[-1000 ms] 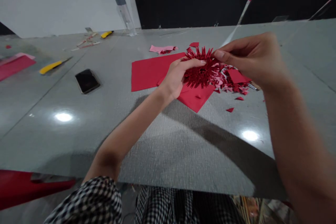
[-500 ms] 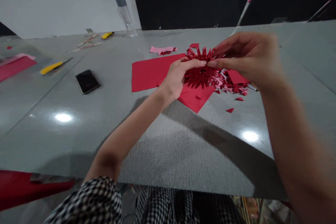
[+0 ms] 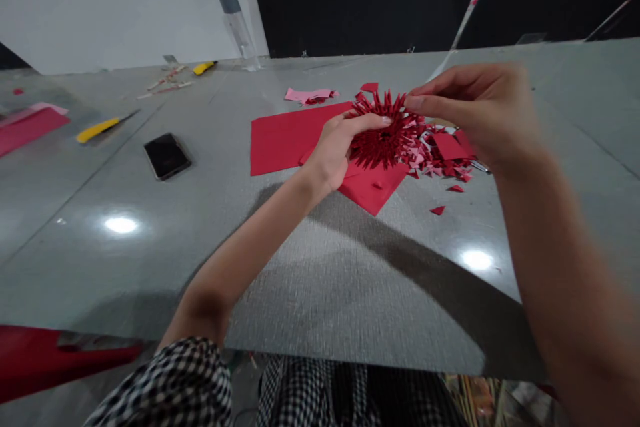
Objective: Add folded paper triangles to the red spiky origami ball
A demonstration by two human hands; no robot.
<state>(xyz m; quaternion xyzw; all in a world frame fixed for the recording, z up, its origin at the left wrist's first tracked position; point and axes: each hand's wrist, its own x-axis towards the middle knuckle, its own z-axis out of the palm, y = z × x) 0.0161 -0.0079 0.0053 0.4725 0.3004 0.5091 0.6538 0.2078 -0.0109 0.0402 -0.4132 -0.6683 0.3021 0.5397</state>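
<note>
The left hand cradles a spiky red paper rosette, its fingers curled closed around the near side and gripping it. The right hand is raised just beyond, with its thumb and forefinger closed together at the rosette's upper edge; whether they pinch a spike or only touch it is too small to tell. The work in hand looks like close finger work on the rosette's spikes, and it calls for a steady left-hand hold while the right fingers stay on that edge.

The rosette sits off the tabletop, held just above a red paper sheet and a tilted red paper square, around the middle of the tabletop, toward the far edge. A heap of red and pink paper scraps lies touching the square's right side, and a pink paper strip lies beyond the sheet. To the left lie a black phone and a yellow-handled craft knife, well apart from the hands.
</note>
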